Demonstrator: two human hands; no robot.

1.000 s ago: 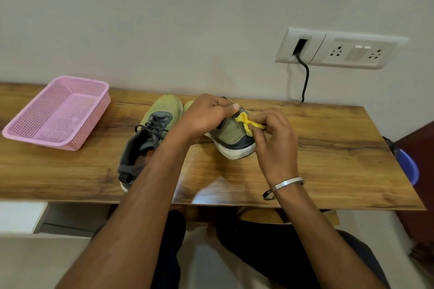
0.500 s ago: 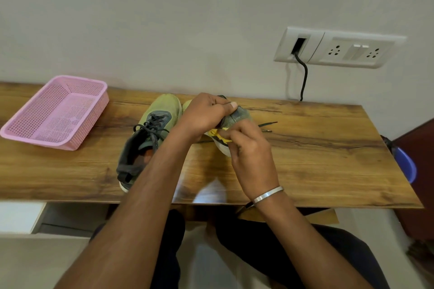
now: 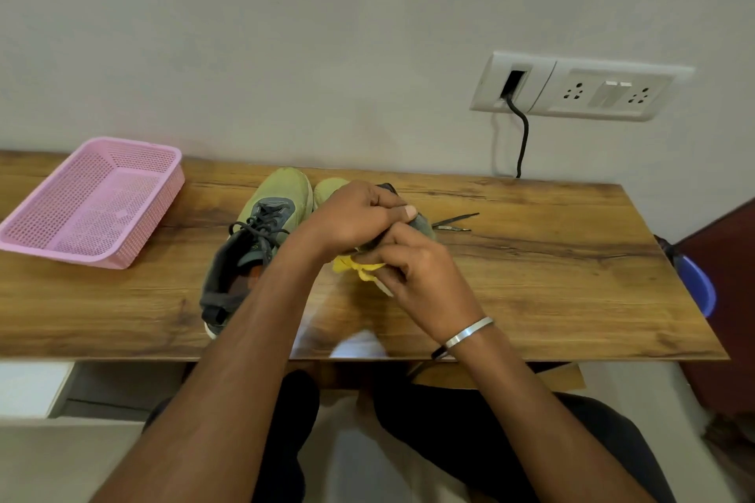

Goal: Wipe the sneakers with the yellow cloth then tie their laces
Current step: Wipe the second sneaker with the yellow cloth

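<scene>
wooden tabletop (image 3: pixel 531 290): left hand (image 3: pixel 351 216) grips the tilted sneaker (image 3: pixel 423 223); right hand (image 3: pixel 421 270), just below, pinches the yellow cloth (image 3: pixel 353 266) against it.

Two green-and-grey mesh sneakers and a bunched yellow cloth on a wooden desktop.

Left green-and-grey sneaker (image 3: pixel 261 241) flat on its sole, toe toward the wall, heel toward the near edge, dark grey laces (image 3: pixel 261 223) threaded and lying loose over the tongue. Right green-and-grey sneaker (image 3: pixel 421 223) just beside it, mostly hidden under both hands, only pale green toe and grey side visible, with two dark lace ends (image 3: pixel 453 221) trailing right across the wood. Small crumpled yellow cloth (image 3: pixel 357 266) pinched at that shoe's near side.
</scene>
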